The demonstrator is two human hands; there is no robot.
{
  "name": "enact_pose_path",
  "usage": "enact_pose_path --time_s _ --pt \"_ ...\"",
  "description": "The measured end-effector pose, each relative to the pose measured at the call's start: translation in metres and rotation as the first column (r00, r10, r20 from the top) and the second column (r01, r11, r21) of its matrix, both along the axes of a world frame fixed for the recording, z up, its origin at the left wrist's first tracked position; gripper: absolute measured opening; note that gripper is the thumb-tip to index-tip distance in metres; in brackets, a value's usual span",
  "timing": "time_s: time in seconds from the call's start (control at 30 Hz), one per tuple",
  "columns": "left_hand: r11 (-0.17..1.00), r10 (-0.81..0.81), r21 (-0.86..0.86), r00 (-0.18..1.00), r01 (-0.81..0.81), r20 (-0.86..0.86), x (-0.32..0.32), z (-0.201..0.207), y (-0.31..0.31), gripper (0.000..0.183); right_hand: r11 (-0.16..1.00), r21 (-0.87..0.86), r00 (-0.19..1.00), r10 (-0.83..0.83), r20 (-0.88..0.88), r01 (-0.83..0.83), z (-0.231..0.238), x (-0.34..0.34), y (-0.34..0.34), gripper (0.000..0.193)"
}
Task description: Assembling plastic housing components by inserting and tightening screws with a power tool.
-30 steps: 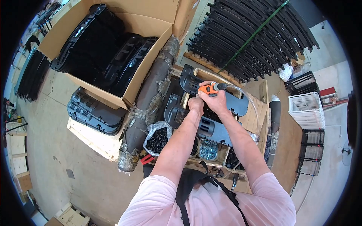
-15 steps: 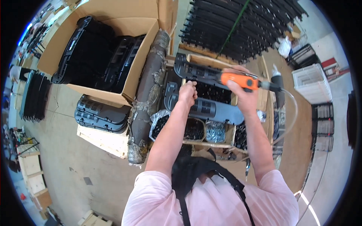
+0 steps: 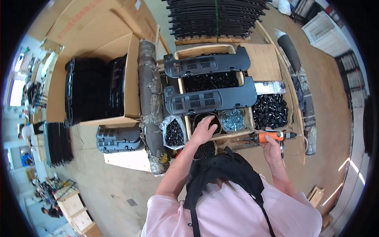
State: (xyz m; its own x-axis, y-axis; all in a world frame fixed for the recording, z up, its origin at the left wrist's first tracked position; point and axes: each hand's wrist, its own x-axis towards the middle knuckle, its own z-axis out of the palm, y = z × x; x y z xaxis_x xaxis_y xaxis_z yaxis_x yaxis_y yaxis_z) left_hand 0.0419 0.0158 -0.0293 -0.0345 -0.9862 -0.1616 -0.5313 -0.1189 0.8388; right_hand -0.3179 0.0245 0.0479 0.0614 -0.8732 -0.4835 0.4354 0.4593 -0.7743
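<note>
My left hand (image 3: 204,131), fingers parted and apparently empty, lies over the round bin (image 3: 196,117), just near of the near vented grey panel (image 3: 211,102); the far panel (image 3: 207,64) lies beyond. My right hand (image 3: 271,147), at right, is clamped around the orange power driver (image 3: 268,137), bit leftward. Step in hand, as I judge it: reaching for small parts; the next move calls for closing the left fingertips on one.

Dial's centre: left hand (image 3: 203,131) hides part of dark bin contents (image 3: 200,117); fingertip contact unclear. Between 3 and 4: right hand (image 3: 271,149) partly covers orange power tool (image 3: 263,137). 12 o'clock: black bar stack (image 3: 205,17) cut by top edge. 5 o'clock: pink shirt (image 3: 233,209) cut by lower edge. 8 o'clock: co-worker (image 3: 52,212) too small to tell.
</note>
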Motion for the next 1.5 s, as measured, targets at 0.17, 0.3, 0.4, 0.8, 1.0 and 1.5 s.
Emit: enact_pose_path --time_s 0.17,0.3,0.4,0.8,1.0,1.5 --pt "0.912 -0.133 -0.342 0.953 0.225 0.271 -0.008 0.089 -0.062 0.052 0.935 0.321 0.987 -0.159 -0.005 0.152 -0.089 -0.026 0.058 0.038" --pt "0.933 -0.28 0.06 0.609 0.356 0.742 0.013 0.078 -0.108 0.132 0.839 0.48 0.948 -0.316 0.043 0.258 -0.171 -0.003 0.082 0.03" --pt "0.896 -0.403 0.19 0.553 0.402 0.73 0.036 0.069 -0.125 0.132 0.785 0.556 0.924 -0.375 0.076 0.273 -0.197 0.029 0.078 0.025" --pt "0.9 -0.198 -0.098 0.598 0.425 0.777 0.077 0.096 -0.252 0.126 0.727 0.623 0.948 -0.307 -0.081 0.289 -0.243 0.071 0.059 0.028" --pt "0.919 -0.345 0.14 0.581 0.369 0.737 0.076 0.07 -0.304 0.131 0.788 0.577 0.971 -0.236 -0.036 0.213 -0.255 0.054 0.058 0.031" --pt "0.916 -0.169 -0.107 0.614 0.386 0.771 0.062 0.11 -0.245 0.114 0.713 0.648 0.909 0.41 -0.076 -0.268 -0.248 0.009 0.049 0.055"
